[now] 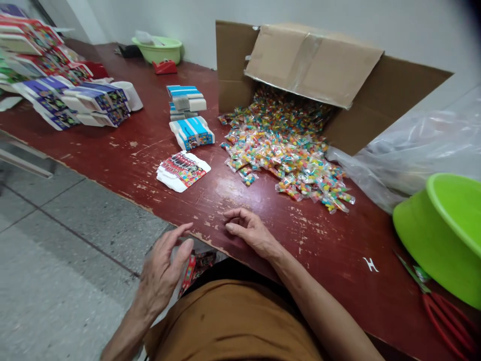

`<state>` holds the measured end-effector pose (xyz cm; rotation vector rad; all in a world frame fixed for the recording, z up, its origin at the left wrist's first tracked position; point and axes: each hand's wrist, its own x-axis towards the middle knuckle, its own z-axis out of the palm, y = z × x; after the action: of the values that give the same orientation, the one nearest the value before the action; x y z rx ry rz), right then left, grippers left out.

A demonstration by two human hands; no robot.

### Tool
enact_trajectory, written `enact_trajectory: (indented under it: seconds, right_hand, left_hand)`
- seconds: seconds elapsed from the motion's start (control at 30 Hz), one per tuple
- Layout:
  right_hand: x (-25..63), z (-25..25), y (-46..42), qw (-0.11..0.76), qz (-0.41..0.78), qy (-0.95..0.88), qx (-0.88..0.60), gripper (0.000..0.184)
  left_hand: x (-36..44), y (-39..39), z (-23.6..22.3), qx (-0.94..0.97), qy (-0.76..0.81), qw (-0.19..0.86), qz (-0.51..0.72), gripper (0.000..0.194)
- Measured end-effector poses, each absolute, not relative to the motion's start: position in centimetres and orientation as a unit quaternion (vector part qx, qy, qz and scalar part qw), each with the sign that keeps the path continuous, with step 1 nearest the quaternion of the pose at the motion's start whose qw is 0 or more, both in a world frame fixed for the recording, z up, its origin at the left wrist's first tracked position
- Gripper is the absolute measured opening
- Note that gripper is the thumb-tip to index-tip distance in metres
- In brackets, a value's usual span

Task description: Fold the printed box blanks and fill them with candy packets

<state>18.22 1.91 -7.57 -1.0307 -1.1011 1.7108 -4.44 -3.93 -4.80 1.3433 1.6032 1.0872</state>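
My left hand point(165, 265) hovers off the table's front edge, fingers apart and nothing in them. Just over the edge of the red table point(259, 281), my right hand point(250, 230) has its fingers loosely curved, with a gap between thumb and forefinger and nothing between them. Beyond both hands lies a fanned stack of flat red printed cartons point(183, 171). To the right of the stack spreads a heap of small clear candy packets point(278, 155), spilling out of a tipped cardboard box point(315, 65). Below my left hand, more red printed packaging point(190, 276) shows beside my lap.
Bundled blue cartons point(191, 133) lie behind the red stack; purple bundles point(101, 103) and red bundles point(33, 40) pile up at left. A green basin point(443, 235) and red-handled scissors point(439, 306) sit at right. At the back are another basin point(160, 50) and a red tape dispenser point(165, 67).
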Motion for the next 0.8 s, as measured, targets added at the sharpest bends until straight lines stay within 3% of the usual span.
enact_trajectory:
  seconds: [0.1, 0.23, 0.37, 0.57, 0.7, 0.8]
  right_hand:
    - [18.1, -7.6, 1.9, 0.418, 0.678, -0.427, -0.428, 0.034]
    - [18.1, -7.6, 1.9, 0.421, 0.672, -0.419, -0.442, 0.031]
    - [18.1, -7.9, 1.9, 0.434, 0.672, -0.41, -0.438, 0.032]
    - [18.1, -8.1, 2.1, 0.438, 0.686, -0.399, -0.423, 0.036]
    - [18.2, -8.1, 2.1, 0.438, 0.691, -0.396, -0.417, 0.036]
    - [17.9, -8.0, 2.1, 0.462, 0.683, -0.376, -0.423, 0.041]
  left_hand:
    - [-5.2, -0.2, -4.2, 0.59, 0.632, 0.226, 0.449, 0.028]
    - [-5.8, 7.6, -4.2, 0.649, 0.644, 0.069, 0.4, 0.036]
    - [-6.3, 11.7, -5.1, 0.666, 0.647, 0.051, 0.369, 0.032]
    - [-6.5, 11.6, -5.8, 0.665, 0.673, -0.004, 0.323, 0.028]
    - [-6.1, 11.2, -5.9, 0.653, 0.681, 0.011, 0.332, 0.029]
    - [-5.1, 9.5, -6.0, 0.634, 0.684, 0.053, 0.359, 0.018]
